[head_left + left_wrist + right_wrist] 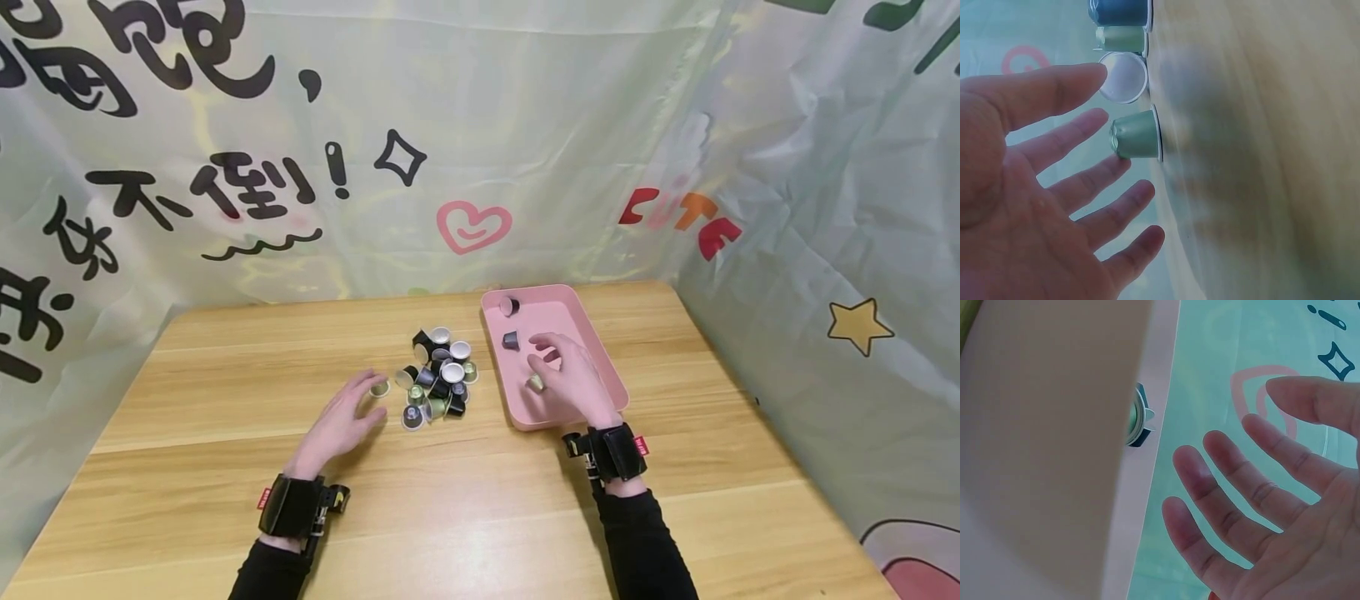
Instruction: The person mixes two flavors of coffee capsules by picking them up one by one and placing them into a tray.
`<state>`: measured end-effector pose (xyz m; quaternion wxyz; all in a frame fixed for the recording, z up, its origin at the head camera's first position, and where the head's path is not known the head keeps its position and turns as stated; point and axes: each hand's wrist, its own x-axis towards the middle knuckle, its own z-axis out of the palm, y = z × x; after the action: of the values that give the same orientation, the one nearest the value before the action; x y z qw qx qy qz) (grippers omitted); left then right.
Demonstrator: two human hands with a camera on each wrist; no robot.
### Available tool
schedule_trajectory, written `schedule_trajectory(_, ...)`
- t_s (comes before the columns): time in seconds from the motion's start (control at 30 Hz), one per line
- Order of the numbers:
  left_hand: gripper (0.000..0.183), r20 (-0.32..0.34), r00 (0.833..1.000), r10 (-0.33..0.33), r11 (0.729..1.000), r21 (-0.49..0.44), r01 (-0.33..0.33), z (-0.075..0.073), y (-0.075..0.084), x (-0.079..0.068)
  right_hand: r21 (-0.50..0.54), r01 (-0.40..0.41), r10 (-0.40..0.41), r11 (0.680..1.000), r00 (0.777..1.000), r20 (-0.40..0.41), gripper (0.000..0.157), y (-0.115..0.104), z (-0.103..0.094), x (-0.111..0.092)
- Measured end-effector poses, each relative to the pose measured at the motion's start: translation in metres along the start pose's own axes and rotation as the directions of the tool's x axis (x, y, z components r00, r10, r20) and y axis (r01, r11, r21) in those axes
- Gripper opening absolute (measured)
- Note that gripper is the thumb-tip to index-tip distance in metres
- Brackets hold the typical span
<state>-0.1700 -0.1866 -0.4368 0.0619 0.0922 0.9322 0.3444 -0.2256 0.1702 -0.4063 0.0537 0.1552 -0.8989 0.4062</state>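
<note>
My left hand [339, 423] hovers low over the table with fingers spread, around a green coffee capsule [1136, 135] that stands on its rim. The fingertips are right by it in the left wrist view, and nothing is gripped. Just to the right lies a heap of coffee capsules [452, 372], dark, blue, green and white-lidded. Over the pink tray [553, 315] my right hand [572, 379] is held with loosely bent, parted fingers and holds nothing. Inside the tray are a dark capsule [510, 306] at the back, a grey-blue capsule [511, 340] and a pale green capsule [536, 383] below the fingers.
The wooden table [225, 358] carries the heap near its middle and the tray to the right. Behind and to the right hangs a printed cloth [570, 125]. A strapped wrist camera [618, 452] sits on each forearm. The tray has a low raised wall.
</note>
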Motion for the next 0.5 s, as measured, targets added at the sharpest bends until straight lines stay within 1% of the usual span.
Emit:
schedule_trajectory(0.17, 0.051, -0.018, 1.000, 0.011, 0.998, 0.055, -0.010, 0.0013, 0.0011, -0.0015, -0.011, 0.001, -0.001, 1.000, 1.000, 0.000, 0.036, 0.0000, -0.0005, -0.0010)
schedule_trajectory(0.37, 0.044, -0.069, 0.998, 0.000, 0.995, 0.104, 0.007, 0.0027, 0.0023, -0.0044, -0.017, 0.004, -0.004, 1.000, 1.000, -0.001, 0.037, -0.0003, -0.0011, -0.0011)
schedule_trajectory(0.5, 0.039, -0.085, 0.996, -0.010, 0.990, 0.142, 0.022, 0.0036, 0.0021, -0.0061, -0.010, -0.001, 0.001, 1.000, 1.000, 0.000, 0.037, -0.0008, -0.0017, -0.0018)
